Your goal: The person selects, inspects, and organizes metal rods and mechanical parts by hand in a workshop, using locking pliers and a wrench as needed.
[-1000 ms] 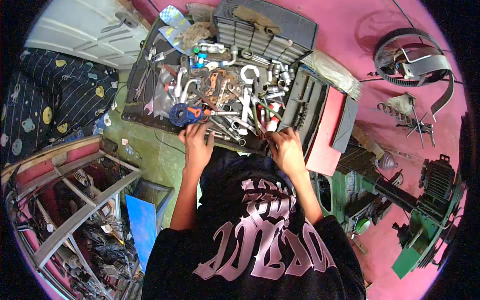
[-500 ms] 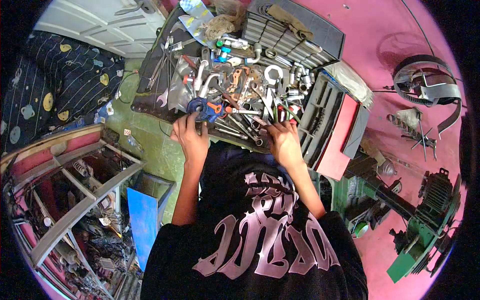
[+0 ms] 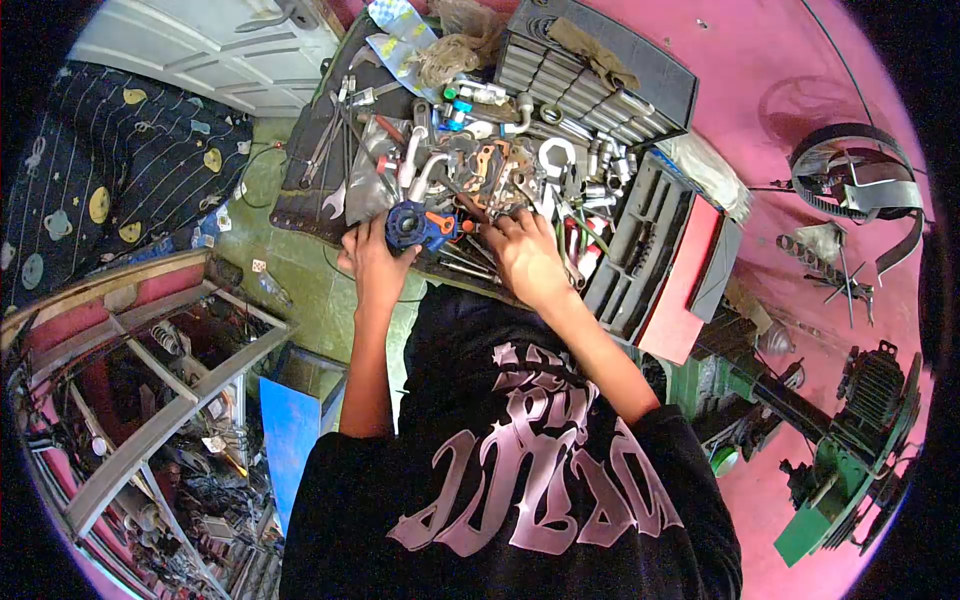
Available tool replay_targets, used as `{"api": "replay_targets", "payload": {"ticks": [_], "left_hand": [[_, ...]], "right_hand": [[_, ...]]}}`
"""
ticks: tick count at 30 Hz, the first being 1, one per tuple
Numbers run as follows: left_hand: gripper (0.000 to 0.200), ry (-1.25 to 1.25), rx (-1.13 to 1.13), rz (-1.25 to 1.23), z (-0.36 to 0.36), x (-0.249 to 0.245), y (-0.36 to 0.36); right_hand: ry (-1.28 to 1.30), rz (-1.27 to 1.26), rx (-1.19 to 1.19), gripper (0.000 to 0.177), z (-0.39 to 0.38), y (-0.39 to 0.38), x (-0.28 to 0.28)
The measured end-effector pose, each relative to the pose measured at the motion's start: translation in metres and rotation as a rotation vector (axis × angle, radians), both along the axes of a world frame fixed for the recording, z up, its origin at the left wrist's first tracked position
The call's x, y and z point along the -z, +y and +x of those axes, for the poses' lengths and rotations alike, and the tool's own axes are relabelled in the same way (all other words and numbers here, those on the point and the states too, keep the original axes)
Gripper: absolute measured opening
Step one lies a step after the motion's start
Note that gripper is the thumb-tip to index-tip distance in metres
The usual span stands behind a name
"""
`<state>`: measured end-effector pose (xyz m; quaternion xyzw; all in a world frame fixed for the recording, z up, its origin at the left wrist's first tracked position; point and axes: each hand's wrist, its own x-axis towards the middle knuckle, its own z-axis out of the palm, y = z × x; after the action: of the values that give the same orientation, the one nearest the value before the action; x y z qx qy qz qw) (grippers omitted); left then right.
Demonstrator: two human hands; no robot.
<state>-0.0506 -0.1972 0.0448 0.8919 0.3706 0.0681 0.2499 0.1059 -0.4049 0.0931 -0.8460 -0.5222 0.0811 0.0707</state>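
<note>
A table (image 3: pixel 295 212) bears a dense pile of hand tools. My left hand (image 3: pixel 377 262) is at its front edge, fingers closed on the left side of a blue and orange tool (image 3: pixel 415 226). To the right of that tool, my right hand (image 3: pixel 525 255) lies over the pile with its fingers bent down among the wrenches; whatever they touch is hidden beneath them. Above the blue tool stand shiny socket handles (image 3: pixel 425 178). An orange gasket-like piece (image 3: pixel 490 168) and a white ring-shaped part (image 3: pixel 557 157) lie beyond my right hand.
A grey drawer cabinet (image 3: pixel 600 70) stands at the back of the table, and an open tray (image 3: pixel 640 240) is on the right. Metal frames (image 3: pixel 150 430) hold parts at lower left. A green machine (image 3: pixel 825 490) is at lower right. Belts (image 3: pixel 855 165) hang on the pink wall.
My right hand has moved left across the pile, closer to the blue tool. My left hand stays at that tool, and the view has shifted slightly.
</note>
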Motion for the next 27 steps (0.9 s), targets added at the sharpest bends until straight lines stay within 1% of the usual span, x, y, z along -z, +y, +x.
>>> {"api": "replay_targets", "payload": {"ticks": [3, 5, 8, 9, 10, 11, 13, 14, 15, 16, 17, 19, 21, 23, 24, 25, 27], "left_hand": [[0.082, -0.011, 0.027, -0.012, 0.004, -0.001, 0.002], [0.084, -0.068, 0.045, -0.054, 0.007, -0.001, 0.003], [0.083, -0.018, 0.03, -0.004, 0.011, -0.01, 0.0], [0.083, -0.024, 0.037, -0.004, 0.01, -0.008, 0.002], [0.082, -0.097, 0.027, -0.026, 0.006, -0.004, 0.004], [0.081, -0.171, 0.02, -0.051, 0.003, 0.0, 0.003], [0.079, -0.198, 0.001, -0.031, 0.003, -0.01, -0.005], [0.08, -0.215, -0.004, 0.004, 0.001, -0.015, -0.007], [0.081, -0.23, -0.009, 0.039, 0.001, -0.021, -0.008], [0.076, -0.246, -0.009, 0.006, 0.0, -0.028, -0.009], [0.076, -0.244, 0.003, 0.003, 0.0, -0.033, -0.012], [0.075, -0.36, 0.046, 0.057, 0.004, -0.049, -0.014], [0.071, -0.384, 0.068, 0.076, 0.012, -0.067, -0.016], [0.067, -0.506, 0.167, 0.105, 0.024, -0.087, -0.018], [0.064, -0.52, 0.196, 0.136, 0.031, -0.097, -0.021], [0.064, -0.545, 0.228, 0.114, 0.037, -0.105, -0.024], [0.064, -0.543, 0.302, 0.155, 0.051, -0.116, -0.035]], "right_hand": [[0.011, 0.036, -0.043, 0.043, 0.001, 0.008, 0.006], [0.008, 0.035, -0.074, 0.044, 0.002, 0.015, 0.009], [-0.01, -0.007, -0.112, 0.043, 0.002, 0.024, 0.023], [-0.085, 0.072, -0.117, 0.037, 0.003, 0.027, 0.029], [-0.163, 0.149, -0.121, 0.033, 0.003, 0.03, 0.033], [-0.101, 0.129, -0.09, 0.028, 0.002, 0.032, 0.037], [-0.078, 0.082, -0.108, 0.026, 0.003, 0.034, 0.033], [-0.107, 0.118, -0.12, 0.023, 0.004, 0.034, 0.031], [-0.14, 0.096, -0.146, 0.022, 0.005, 0.032, 0.022], [-0.121, 0.12, -0.131, 0.021, 0.006, 0.029, 0.017], [-0.099, 0.147, -0.117, 0.02, 0.007, 0.026, 0.012], [-0.072, 0.179, -0.076, 0.019, 0.008, 0.018, 0.002], [-0.052, 0.214, -0.032, 0.019, 0.01, 0.008, -0.009], [-0.063, 0.372, 0.03, 0.019, 0.014, -0.005, -0.022], [-0.053, 0.367, 0.067, 0.02, 0.016, -0.013, -0.035], [-0.083, 0.424, 0.118, 0.021, 0.017, -0.021, -0.036], [-0.092, 0.462, 0.189, 0.024, 0.022, -0.042, -0.043]]}}
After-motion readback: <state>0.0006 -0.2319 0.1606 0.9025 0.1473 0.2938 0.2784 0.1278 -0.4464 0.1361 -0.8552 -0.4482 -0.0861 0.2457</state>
